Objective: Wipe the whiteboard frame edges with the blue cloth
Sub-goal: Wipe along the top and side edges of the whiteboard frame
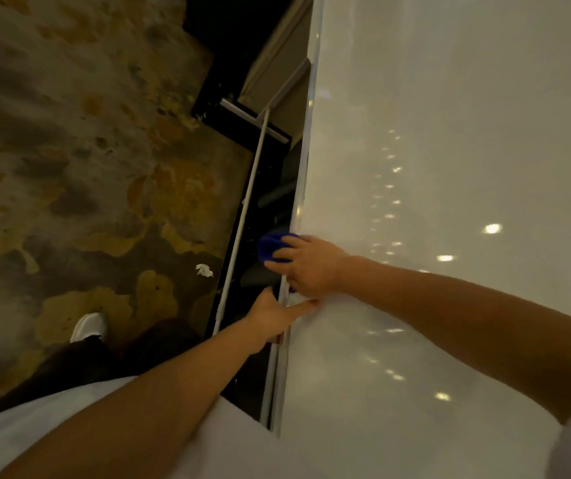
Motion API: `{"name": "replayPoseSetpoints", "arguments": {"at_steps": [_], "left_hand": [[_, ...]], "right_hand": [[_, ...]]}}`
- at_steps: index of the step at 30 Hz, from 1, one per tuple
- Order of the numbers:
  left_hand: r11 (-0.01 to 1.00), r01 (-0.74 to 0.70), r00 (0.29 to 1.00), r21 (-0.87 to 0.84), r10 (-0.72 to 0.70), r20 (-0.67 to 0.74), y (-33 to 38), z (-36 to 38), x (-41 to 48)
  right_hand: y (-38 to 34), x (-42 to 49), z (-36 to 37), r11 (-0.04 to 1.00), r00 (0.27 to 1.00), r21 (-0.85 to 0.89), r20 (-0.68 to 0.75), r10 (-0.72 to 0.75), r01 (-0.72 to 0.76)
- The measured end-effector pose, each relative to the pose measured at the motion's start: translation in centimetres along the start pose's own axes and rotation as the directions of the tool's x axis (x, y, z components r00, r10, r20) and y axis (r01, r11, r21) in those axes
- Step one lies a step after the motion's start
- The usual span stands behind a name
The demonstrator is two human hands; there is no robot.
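While the right hand (311, 267) grips the blue cloth (272, 247) against the whiteboard frame (303, 174), the left hand (273, 318) grasps the same edge just below, thumb lying on the glossy board face (449, 133). Thin white rail (246, 202) runs beside the frame, dark gap between. Patterned carpet (69, 150) carries a crumpled white scrap (204, 270) and a white shoe (89, 326). Cloth is bunched, deep blue, partly under the fingers.
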State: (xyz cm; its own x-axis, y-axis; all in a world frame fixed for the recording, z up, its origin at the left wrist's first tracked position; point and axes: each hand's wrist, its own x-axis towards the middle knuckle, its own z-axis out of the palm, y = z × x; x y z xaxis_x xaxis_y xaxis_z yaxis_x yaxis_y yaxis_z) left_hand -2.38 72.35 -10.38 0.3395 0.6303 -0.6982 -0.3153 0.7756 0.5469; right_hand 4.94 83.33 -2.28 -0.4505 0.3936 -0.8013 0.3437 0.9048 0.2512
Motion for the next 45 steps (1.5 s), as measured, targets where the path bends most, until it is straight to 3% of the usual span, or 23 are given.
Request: {"name": "replayPoseSetpoints", "arguments": {"at_steps": [3, 7, 9, 10, 12, 14, 16, 17, 19, 21, 22, 24, 27, 29, 30, 32, 34, 35, 37, 40, 41, 43, 45], "left_hand": [[0.993, 0.040, 0.999, -0.110, -0.038, 0.018, 1.6, -0.1, 1.2], [0.998, 0.012, 0.999, -0.055, -0.014, -0.030, 5.0, 0.0, 3.7], [0.999, -0.039, 0.998, -0.029, 0.038, -0.047, 7.3, 0.2, 5.5], [0.999, -0.054, 0.997, -0.009, 0.053, -0.054, 8.5, 0.4, 6.5], [0.994, -0.101, 0.992, 0.050, 0.104, -0.077, 10.6, 0.8, 8.4], [0.987, -0.131, 0.989, 0.095, 0.136, -0.052, 11.6, 1.4, 9.5], [0.994, -0.092, 0.994, 0.056, 0.096, -0.054, 12.0, 2.3, 10.1], [0.998, -0.054, 0.996, 0.025, 0.056, -0.075, 12.4, 2.6, 10.2], [1.000, -0.003, 0.993, -0.011, 0.002, -0.115, 13.4, 2.8, 11.0], [1.000, 0.002, 0.993, -0.017, -0.004, -0.116, 14.9, 3.0, 12.1], [1.000, 0.000, 0.993, -0.020, -0.002, -0.121, 15.7, 3.0, 12.5], [1.000, 0.000, 0.990, -0.016, -0.002, -0.140, 17.3, 2.8, 13.6], [0.998, -0.053, 0.987, -0.015, 0.050, -0.153, 19.0, 2.8, 15.1], [0.992, -0.122, 0.982, -0.019, 0.118, -0.146, 20.2, 2.9, 16.0], [0.993, -0.117, 0.983, -0.017, 0.114, -0.141, 20.8, 2.9, 16.3], [0.998, -0.062, 0.990, -0.016, 0.059, -0.127, 22.2, 2.8, 16.9], [0.999, -0.026, 0.994, -0.019, 0.023, -0.110, 23.3, 2.7, 17.6], [1.000, -0.013, 0.996, -0.019, 0.012, -0.093, 24.0, 2.6, 18.0], [1.000, 0.010, 0.998, -0.009, -0.011, -0.057, 25.4, 2.0, 19.5], [0.997, 0.072, 0.997, 0.034, -0.071, -0.017, 28.5, 1.3, 21.6], [0.993, 0.097, 0.995, 0.066, -0.096, -0.018, 29.6, 1.1, 22.0], [0.986, 0.159, 0.987, 0.042, -0.158, -0.012, 30.7, 1.2, 22.2], [0.969, 0.231, 0.973, -0.093, -0.229, 0.026, 31.6, 0.9, 22.4]], "right_hand": [[4.6, 0.6, -0.7, 0.992, 0.995, -0.079, -0.003, -0.101, 0.101], [18.0, 3.7, -4.3, 0.969, 0.975, -0.119, -0.079, 0.210, -0.218], [21.1, 4.9, -5.1, 0.953, 0.954, -0.089, -0.107, 0.280, -0.290], [21.0, 5.8, -4.8, 0.966, 0.968, -0.115, -0.118, 0.220, -0.233], [18.9, 7.2, -3.7, 0.983, 0.991, -0.166, -0.103, -0.090, 0.072], [16.8, 7.7, -2.7, 0.912, 0.925, -0.159, 0.028, -0.379, 0.379], [19.8, 9.0, -3.3, 0.894, 0.904, -0.140, 0.032, -0.426, 0.426], [22.2, 9.9, -4.1, 0.914, 0.928, -0.172, -0.006, -0.373, 0.366], [27.9, 11.6, -5.7, 0.970, 0.988, -0.226, -0.109, -0.111, 0.084], [32.8, 12.4, -6.5, 0.968, 0.977, -0.186, -0.157, 0.142, -0.170], [33.4, 12.7, -6.4, 0.962, 0.966, -0.162, -0.172, 0.192, -0.220], [31.1, 13.6, -5.6, 0.976, 0.981, -0.137, -0.112, 0.156, -0.171], [25.3, 13.7, -3.8, 0.984, 0.987, -0.081, 0.016, -0.158, 0.159], [25.4, 13.6, -4.1, 0.963, 0.967, -0.086, 0.049, -0.252, 0.255], [26.9, 13.9, -4.7, 0.968, 0.974, -0.105, 0.010, -0.226, 0.226], [31.6, 15.1, -6.4, 0.989, 0.998, -0.147, -0.058, -0.037, 0.028], [36.7, 15.8, -7.5, 0.975, 0.974, -0.102, -0.130, 0.184, -0.197], [38.1, 16.0, -7.7, 0.968, 0.961, -0.060, -0.153, 0.232, -0.243], [37.1, 16.6, -7.3, 0.987, 0.971, -0.037, -0.189, 0.149, -0.159], [32.3, 16.5, -5.6, 0.964, 0.956, 0.032, -0.139, -0.257, 0.264], [31.9, 16.4, -5.5, 0.944, 0.949, 0.109, -0.086, -0.303, 0.311], [34.2, 17.0, -6.3, 0.957, 0.970, 0.158, -0.047, -0.239, 0.244], [38.7, 18.4, -7.7, 0.987, 0.994, 0.151, -0.102, -0.034, 0.050]]}}
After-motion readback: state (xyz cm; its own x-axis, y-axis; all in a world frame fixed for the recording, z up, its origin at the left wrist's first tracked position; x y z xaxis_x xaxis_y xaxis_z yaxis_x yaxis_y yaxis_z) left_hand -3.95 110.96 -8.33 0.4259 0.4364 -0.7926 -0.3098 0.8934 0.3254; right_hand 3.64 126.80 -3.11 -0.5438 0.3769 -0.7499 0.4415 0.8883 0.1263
